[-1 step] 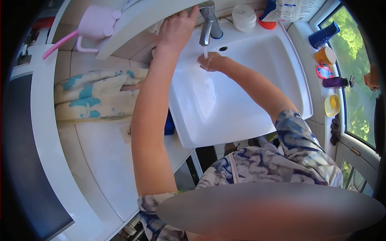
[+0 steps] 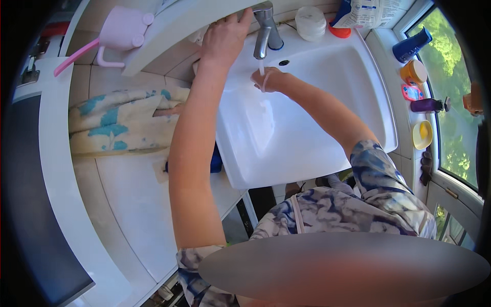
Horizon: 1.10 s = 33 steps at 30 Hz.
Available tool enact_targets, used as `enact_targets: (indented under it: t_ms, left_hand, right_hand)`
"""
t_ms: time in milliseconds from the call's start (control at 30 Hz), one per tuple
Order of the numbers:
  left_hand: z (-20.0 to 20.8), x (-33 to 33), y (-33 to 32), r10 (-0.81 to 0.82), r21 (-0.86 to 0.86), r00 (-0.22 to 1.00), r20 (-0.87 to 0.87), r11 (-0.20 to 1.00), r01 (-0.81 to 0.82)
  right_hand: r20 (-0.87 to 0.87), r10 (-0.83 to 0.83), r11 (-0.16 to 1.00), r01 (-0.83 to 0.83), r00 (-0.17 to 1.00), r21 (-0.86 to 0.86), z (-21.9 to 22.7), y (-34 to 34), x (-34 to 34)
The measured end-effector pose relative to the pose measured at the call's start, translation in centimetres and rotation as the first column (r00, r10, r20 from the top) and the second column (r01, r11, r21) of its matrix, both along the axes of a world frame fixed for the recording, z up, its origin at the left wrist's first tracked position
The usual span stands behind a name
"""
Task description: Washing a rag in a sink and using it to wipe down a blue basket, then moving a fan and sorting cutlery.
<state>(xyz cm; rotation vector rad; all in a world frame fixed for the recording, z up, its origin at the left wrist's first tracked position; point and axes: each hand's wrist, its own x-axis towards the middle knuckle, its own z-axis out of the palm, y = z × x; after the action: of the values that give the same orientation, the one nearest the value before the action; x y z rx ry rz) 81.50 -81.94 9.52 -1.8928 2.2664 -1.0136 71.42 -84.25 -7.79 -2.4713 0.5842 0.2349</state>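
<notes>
My left hand (image 2: 224,40) reaches up to the lever of the metal faucet (image 2: 263,38), its fingertips partly hidden by the white cabinet edge. A thin stream of water (image 2: 262,66) falls from the spout onto my right hand (image 2: 267,81). That hand is cupped over the white sink (image 2: 307,138), palm turned up, with nothing solid in it. Behind my right wrist, the dark overflow hole (image 2: 284,62) shows in the basin wall.
A cream and teal towel (image 2: 112,123) lies left of my left forearm, with a dark blue object (image 2: 216,160) partly behind that arm. Pink mug (image 2: 123,30) stands upper left. Clear round containers (image 2: 310,23) stand behind the sink; bottles and a yellow dish (image 2: 422,134) line the windowsill.
Water now runs in a curved band over my right hand. My left forearm has shifted slightly right, baring more of the dark blue object. Both hands keep nearly the same places.
</notes>
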Motion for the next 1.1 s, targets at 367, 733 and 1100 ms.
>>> enact_targets:
  t_ms: [367,733,1100]
  left_hand:
    - [-13.7,-7.1,4.6,-0.428,0.024,-0.904,-0.026,0.903,-0.428]
    - [-17.2,-6.5,0.3,-0.088,-0.219,0.249,-0.964,0.794,-0.567]
    - [-13.3,-7.6,5.9,0.196,0.480,-0.630,-0.751,0.817,-0.318]
  right_hand:
    - [0.046,-0.677,-0.328,-0.358,0.734,0.874,1.4,1.3,-1.4]
    - [-0.013,-0.936,0.032,0.122,0.353,0.992,4.1,6.2,-3.7]
    - [-0.104,-0.817,0.184,0.428,0.567,0.885,4.4,2.3,-1.6]
